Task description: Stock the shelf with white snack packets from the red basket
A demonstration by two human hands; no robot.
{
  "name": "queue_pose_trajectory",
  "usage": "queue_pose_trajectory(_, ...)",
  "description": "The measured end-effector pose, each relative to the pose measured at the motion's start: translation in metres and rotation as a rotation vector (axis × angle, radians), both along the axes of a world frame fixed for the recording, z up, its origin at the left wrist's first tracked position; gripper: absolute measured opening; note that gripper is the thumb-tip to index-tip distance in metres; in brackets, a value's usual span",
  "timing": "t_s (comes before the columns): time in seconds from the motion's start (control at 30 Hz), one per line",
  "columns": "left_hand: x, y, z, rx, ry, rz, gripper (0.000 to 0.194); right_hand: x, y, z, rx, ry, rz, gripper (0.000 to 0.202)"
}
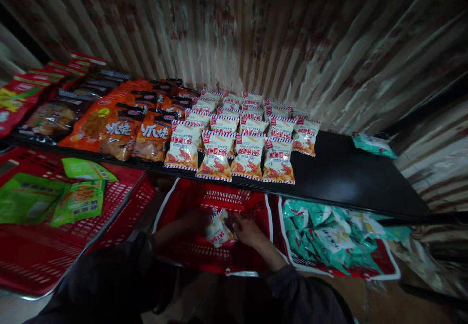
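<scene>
In the middle red basket [269, 216], a white and orange snack bag [218, 230] with red lettering lies between my two hands. My right hand [248, 230] has its fingers closed at the right edge of this bag. My left hand [195, 222] is close to the bag's left side, dark and smeared by motion, so its fingers do not show. Above the basket, several snack bags of the same kind [248, 155] stand in rows on the black shelf [340, 172].
Orange snack packs [120, 131] and red bags [27, 90] line the shelf's left. A single teal bag [373, 144] lies at its right end. The right basket [390, 260] holds teal bags [334, 241]; the left basket [36, 255] holds green packs [80, 202]. Corrugated sheeting [219, 31] rises behind.
</scene>
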State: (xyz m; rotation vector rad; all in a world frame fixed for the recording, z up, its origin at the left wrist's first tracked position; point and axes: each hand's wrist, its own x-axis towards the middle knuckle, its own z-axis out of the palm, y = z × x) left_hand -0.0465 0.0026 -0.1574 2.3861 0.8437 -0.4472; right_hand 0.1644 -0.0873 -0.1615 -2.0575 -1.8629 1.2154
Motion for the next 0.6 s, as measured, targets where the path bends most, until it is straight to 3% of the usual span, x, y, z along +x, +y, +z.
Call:
queue_pose_trajectory(0.17,-0.008,0.014,0.024,0.112,0.249,0.202,0.035,0.008,0.004,0.000,-0.022,-0.067,-0.059,0.047)
queue_pose_trajectory(0.37,-0.020,0.023,0.043,0.254,0.310,0.349,0.041,0.013,0.009,-0.008,-0.037,-0.131,-0.094,0.051)
queue_pose_trajectory(0.47,-0.020,0.022,0.042,0.269,0.313,0.360,0.043,0.012,0.010,-0.015,-0.048,-0.134,-0.059,0.052)
queue_pose_trajectory(0.6,-0.018,0.015,0.027,0.240,0.296,0.340,0.036,0.010,0.010,-0.020,-0.059,-0.137,-0.010,0.048)
